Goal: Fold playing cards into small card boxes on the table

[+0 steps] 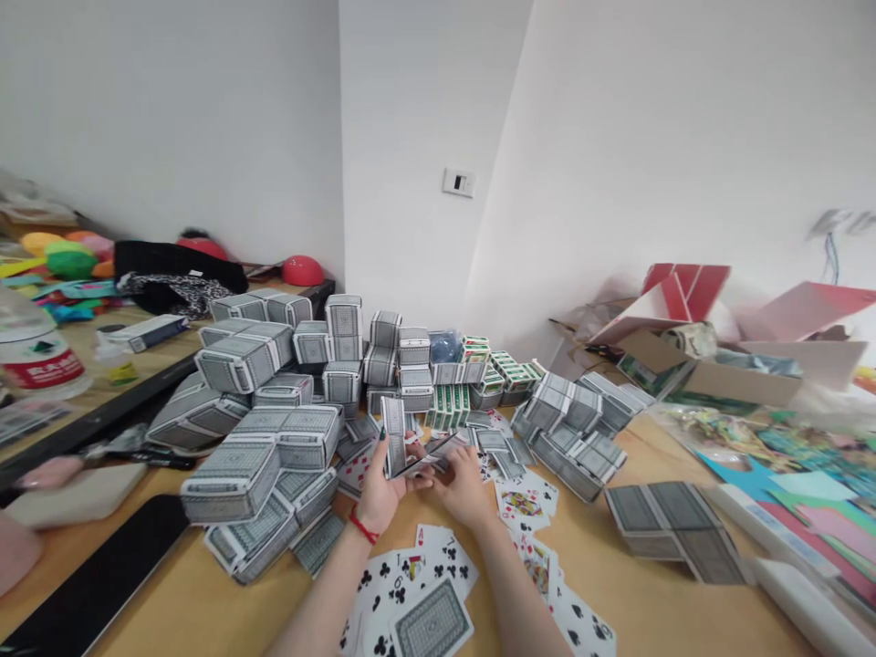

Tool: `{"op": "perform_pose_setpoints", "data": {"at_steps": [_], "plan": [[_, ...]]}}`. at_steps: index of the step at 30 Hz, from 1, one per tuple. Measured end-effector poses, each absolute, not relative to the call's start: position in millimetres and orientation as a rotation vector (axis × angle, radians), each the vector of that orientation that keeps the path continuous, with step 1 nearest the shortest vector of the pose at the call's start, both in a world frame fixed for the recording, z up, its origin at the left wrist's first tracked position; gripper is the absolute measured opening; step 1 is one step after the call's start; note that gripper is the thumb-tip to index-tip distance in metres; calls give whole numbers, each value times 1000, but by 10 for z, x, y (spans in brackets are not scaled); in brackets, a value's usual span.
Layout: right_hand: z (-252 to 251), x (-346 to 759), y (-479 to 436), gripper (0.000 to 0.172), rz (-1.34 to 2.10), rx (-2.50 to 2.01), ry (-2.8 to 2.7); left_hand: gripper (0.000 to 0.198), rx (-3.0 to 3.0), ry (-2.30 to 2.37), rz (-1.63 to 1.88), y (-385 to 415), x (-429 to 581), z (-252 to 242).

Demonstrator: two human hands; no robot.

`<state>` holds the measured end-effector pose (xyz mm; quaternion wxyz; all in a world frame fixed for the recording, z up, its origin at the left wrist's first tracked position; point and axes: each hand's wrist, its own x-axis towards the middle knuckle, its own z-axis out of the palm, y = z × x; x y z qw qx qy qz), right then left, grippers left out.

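Note:
My left hand [381,493], a red string at its wrist, grips grey-backed playing cards [392,427] bent into an open box-like shape. One panel stands upright above the fingers. My right hand [466,484] is closed at the other side, its fingertips pinching a playing card [443,447] against the left fingers; the fingertips are partly hidden. Loose face-up cards [524,502] lie beneath and around both forearms. A face-down card [432,620] rests on the nearest pile. Behind my hands stand green-and-white folded-card blocks [448,406].
Stacked grey card blocks [236,470] rise on the left, with more blocks [578,452] to the right. A separate card block [674,520] sits farther right. A black flat object [96,575] lies front left; an open carton [732,370] and coloured paper [821,520] occupy the right.

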<state>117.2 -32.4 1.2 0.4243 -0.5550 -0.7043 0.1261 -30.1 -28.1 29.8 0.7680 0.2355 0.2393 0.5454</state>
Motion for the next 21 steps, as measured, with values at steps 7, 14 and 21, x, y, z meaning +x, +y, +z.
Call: {"op": "perform_pose_setpoints", "data": {"at_steps": [7, 14, 21], "plan": [[142, 1568, -267, 39, 82, -1686, -1697, 48, 572, 558, 1153, -279, -280, 293], [228, 2310, -422, 52, -17, -2448, -1477, 28, 617, 536, 1090, -314, -212, 281], [148, 2368, -603, 84, 349, -2664, -1618, 30, 630, 531, 1048, -326, -189, 255]]}}
